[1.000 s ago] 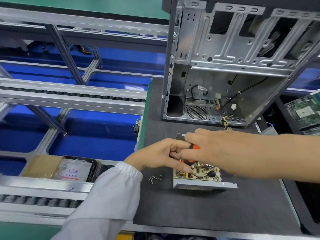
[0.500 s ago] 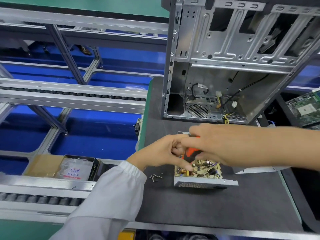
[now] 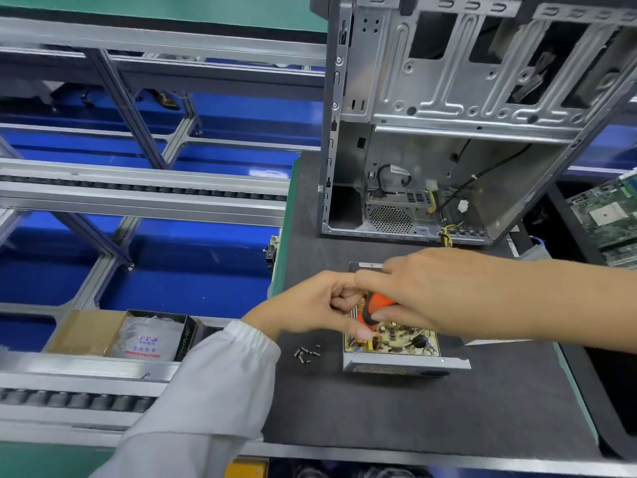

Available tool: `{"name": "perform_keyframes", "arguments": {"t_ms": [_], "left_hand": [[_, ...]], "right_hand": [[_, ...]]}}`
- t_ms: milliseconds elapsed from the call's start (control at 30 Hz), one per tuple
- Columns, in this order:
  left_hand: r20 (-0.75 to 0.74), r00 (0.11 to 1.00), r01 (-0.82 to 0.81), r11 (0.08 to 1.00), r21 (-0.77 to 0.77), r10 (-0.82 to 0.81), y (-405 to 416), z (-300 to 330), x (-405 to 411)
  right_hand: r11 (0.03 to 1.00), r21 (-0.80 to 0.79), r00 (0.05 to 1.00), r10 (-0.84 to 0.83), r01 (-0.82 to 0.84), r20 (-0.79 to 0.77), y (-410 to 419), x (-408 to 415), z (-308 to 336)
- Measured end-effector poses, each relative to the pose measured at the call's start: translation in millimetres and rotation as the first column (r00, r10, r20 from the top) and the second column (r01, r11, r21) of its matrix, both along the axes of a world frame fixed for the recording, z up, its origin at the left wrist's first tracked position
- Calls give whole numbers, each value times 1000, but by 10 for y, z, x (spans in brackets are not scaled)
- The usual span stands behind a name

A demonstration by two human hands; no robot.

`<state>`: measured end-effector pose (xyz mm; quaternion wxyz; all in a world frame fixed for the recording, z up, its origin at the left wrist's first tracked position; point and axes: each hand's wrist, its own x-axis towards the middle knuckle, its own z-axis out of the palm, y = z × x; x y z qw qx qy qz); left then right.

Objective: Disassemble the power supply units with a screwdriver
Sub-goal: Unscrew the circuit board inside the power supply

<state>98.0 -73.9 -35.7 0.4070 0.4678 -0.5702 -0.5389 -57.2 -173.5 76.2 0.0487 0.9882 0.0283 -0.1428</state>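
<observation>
An open metal computer case [image 3: 458, 132] is standing at the far side of the dark tabletop [image 3: 396, 408], its loose cables hanging inside, and green circuit boards [image 3: 606, 215] are lying off to the right edge. To the left, beyond the tabletop, grey roller rails [image 3: 138, 194] are running over blue bins, with a cardboard box [image 3: 120, 334] holding a plastic bag sitting on the nearer rail. A small heap of loose screws [image 3: 306, 353] is lying on the tabletop just beside the power supply unit [image 3: 396, 350], on its left. The unit is sitting near the middle of the tabletop with its cover off and its circuit board showing. Both hands are hovering directly over its far half, hiding that part. The right hand [image 3: 431, 291] is curling round the orange and black handle of a screwdriver [image 3: 374, 305], which is pointing down into the unit. The left hand [image 3: 310, 305], coming out of a white sleeve [image 3: 206, 391], is resting with its fingers bent inward and its thumb reaching onto the board; whether it is pinching anything cannot be told
</observation>
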Motion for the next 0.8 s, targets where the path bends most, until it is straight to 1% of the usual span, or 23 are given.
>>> {"name": "perform_keyframes", "arguments": {"t_ms": [67,133,200,233,267,300,333,367,400,433,500,567,667,733,800], "left_hand": [[-6,1000,26,999,28,-25,20,-7,42],[18,1000,-11,999,38,10,13,-5,19],[43,997,-72,997,17,71,-5,1,-38],[54,993,-108,994,-2,108,-14,1,-58],[56,988,-144,989,-18,145,-21,-15,-65],[49,984,-169,985,-30,170,-25,-35,-69],[40,981,-188,982,-34,189,-23,-54,-72],[30,980,-195,981,-28,195,-20,-69,-85],[15,983,-183,983,-19,183,-15,-69,-98],[-2,988,-154,988,-6,154,-9,-63,-101],[-12,997,-78,997,-6,78,19,-56,-56],[16,998,-52,998,-29,52,73,-93,53],[77,975,-207,978,-4,207,180,-251,193],[184,942,-287,958,11,280,245,-399,176],[313,908,-292,956,-4,278,289,-542,93]], "right_hand": [[996,77,997,47,-42,-67,-54,26,11],[994,94,984,68,-53,-168,-83,58,19],[989,146,968,45,-9,-245,-112,42,44],[981,190,966,9,41,-259,-119,22,68],[969,222,969,-50,105,-240,-110,7,88],[967,200,976,-125,161,-180,-89,7,92],[975,121,980,-177,187,-93,-55,26,87],[983,9,983,-183,184,-19,-21,54,69],[985,-78,988,-150,152,34,12,84,35],[986,-125,993,-105,110,51,35,102,-12],[990,-139,999,-23,28,40,44,104,-51],[990,-143,1000,2,-1,12,15,76,-16],[993,-102,995,-60,51,-80,-15,7,22],[992,-93,989,-92,82,-112,-23,-14,39],[990,-106,987,-104,91,-125,-25,-25,45]]}}
